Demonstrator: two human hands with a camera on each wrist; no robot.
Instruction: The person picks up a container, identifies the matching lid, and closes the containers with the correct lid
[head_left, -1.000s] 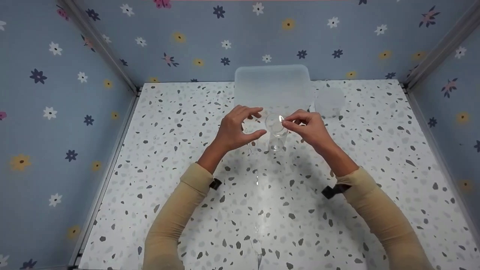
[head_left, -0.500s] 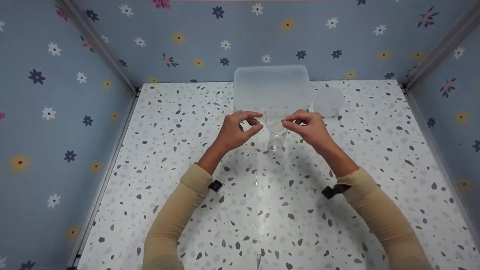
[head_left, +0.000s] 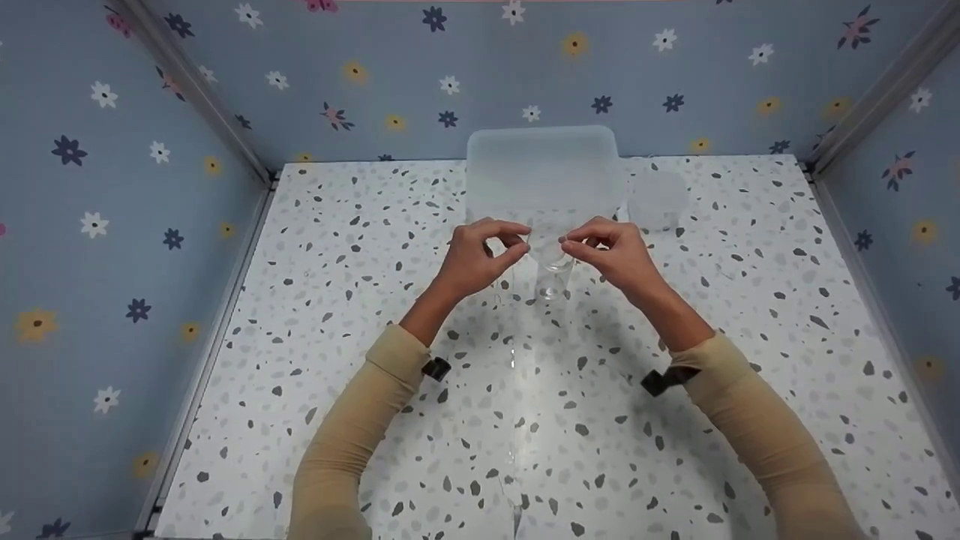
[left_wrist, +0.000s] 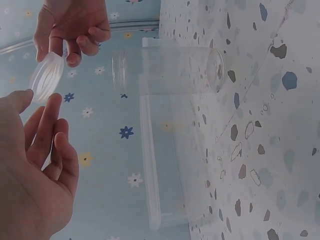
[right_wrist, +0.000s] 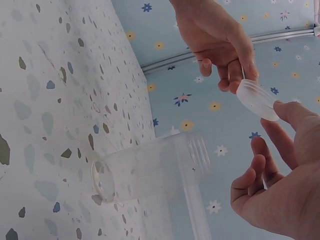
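A clear round screw lid [head_left: 546, 244] is held up between both hands, above a clear plastic jar. My left hand [head_left: 478, 259] pinches its left edge between thumb and fingertips, as the left wrist view shows with the lid [left_wrist: 47, 77] tilted. On the opposite edge my right hand [head_left: 611, 251] has thumb and index finger on the lid [right_wrist: 257, 100], the other fingers curled loosely. The jar [head_left: 553, 283] stands upright on the table below, its threaded mouth uncovered. Both wrist views show the jar [left_wrist: 167, 70] apart from the lid.
Behind the jar stands a large frosted plastic box [head_left: 541, 169]. A pale translucent round container [head_left: 660, 199] is to its right. Several small clear outlines [left_wrist: 255, 176] lie on the speckled table [head_left: 337, 247]. Flower-patterned panels [head_left: 420, 67] close off the back and sides.
My left hand has brought its spread thumb and fingers together and moved slightly right onto the lid's edge. The right hand stays nearly in place, and the lid's bright glint has gone.
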